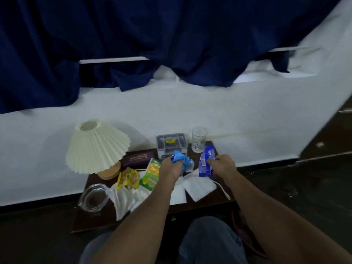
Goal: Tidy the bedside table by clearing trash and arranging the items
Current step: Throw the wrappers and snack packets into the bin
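Both hands are occupied. Your left hand (170, 168) is clenched round a crumpled light-blue wrapper (181, 159), held above the middle of the bedside table (209, 204). Your right hand (222, 163) pinches a dark-blue snack packet (206, 162) at mid-length, over the table's right rear part, just in front of the drinking glass (198, 139). Whether the packet's lower end rests on the table cannot be told.

Handling, judged: both are thin film, so they are light, limp, crinkly and somewhat slippery. Crush them into the palm rather than holding them by an edge. The yellow packet (128, 178) and green packet (151, 173) at left should behave the same. The white tissues (200, 187) are soft, so gather them in a bunch. The glass is fragile and near your right knuckles; take it low, round the body. The glass ashtray (93, 197) at the front left corner looks heavy.

Writing: white lettering on the dark-blue packet, gilt lettering on the dark case (138, 159) and a yellow label on the grey box (171, 144) are all too blurred to read.
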Available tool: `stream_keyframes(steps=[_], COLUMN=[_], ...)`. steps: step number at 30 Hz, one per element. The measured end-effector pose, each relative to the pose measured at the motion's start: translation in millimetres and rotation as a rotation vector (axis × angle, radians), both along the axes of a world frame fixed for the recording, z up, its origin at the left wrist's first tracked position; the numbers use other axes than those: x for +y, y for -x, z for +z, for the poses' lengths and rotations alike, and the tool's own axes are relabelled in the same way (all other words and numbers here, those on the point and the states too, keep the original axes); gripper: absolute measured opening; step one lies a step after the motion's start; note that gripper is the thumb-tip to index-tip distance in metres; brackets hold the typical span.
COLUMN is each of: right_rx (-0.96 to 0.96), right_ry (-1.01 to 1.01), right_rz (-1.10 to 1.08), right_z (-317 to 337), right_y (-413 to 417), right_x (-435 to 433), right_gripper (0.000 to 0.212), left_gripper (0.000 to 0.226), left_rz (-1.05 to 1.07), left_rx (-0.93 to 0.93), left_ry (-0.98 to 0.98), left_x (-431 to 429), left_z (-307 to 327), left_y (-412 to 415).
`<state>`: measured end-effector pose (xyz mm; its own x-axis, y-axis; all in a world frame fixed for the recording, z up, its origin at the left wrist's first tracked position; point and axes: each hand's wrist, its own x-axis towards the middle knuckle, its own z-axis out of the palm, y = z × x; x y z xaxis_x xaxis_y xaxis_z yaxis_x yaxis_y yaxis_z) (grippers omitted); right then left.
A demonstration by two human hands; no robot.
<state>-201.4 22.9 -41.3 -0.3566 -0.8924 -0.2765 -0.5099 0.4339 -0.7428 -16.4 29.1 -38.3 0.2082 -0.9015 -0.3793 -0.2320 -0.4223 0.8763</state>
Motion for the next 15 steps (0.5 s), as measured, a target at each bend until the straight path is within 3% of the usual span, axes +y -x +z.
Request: stream_keyframes(steps=[8, 15], right_rx=[0.113, 0.105], right_ry=[-0.232, -0.42], right_rz=[-0.317, -0.406], right_z=[-26.9, -74.7], right_y=[152.3, 208.6], right_x=[59.6, 102.4], right_gripper=[0.026, 0.034], left_gripper=[0.024, 0.032], left_rz=[-0.342, -0.56], left_rx=[-0.28, -0.429], left_ry=[0.009, -0.043], left_x=[4.2, 21.6], left_z=[-11.0, -52.2], left_y=[139.3, 226.9])
